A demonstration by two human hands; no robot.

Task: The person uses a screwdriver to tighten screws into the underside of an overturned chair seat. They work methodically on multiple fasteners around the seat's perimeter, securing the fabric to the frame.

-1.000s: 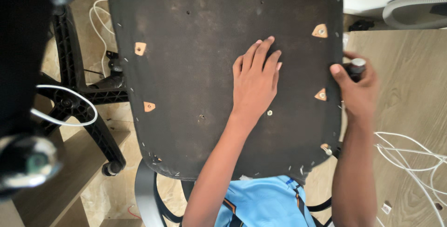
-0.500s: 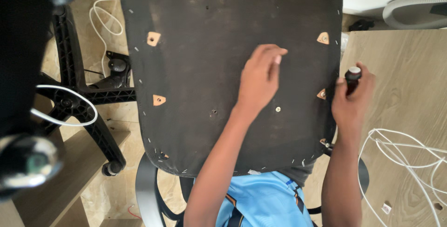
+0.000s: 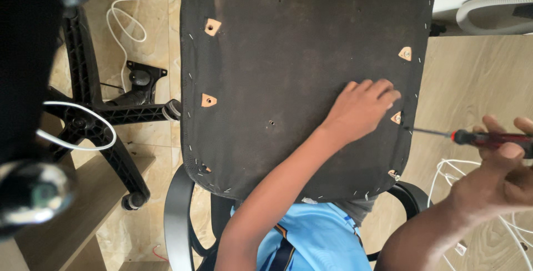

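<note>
Left hand [image 3: 361, 110] lies flat and empty on the seat underside [image 3: 300, 71]; at its three o'clock the right hand [image 3: 499, 165] grips a screwdriver [image 3: 472, 136] — best kept level, tip seated squarely at the edge — pressing steadily.

single head-worn camera, looking steeply down, close over upturned chair seat [image 3: 300, 71], own forearms entering from bottom edge, floor [image 3: 477, 82] on both sides, no second view
</note>
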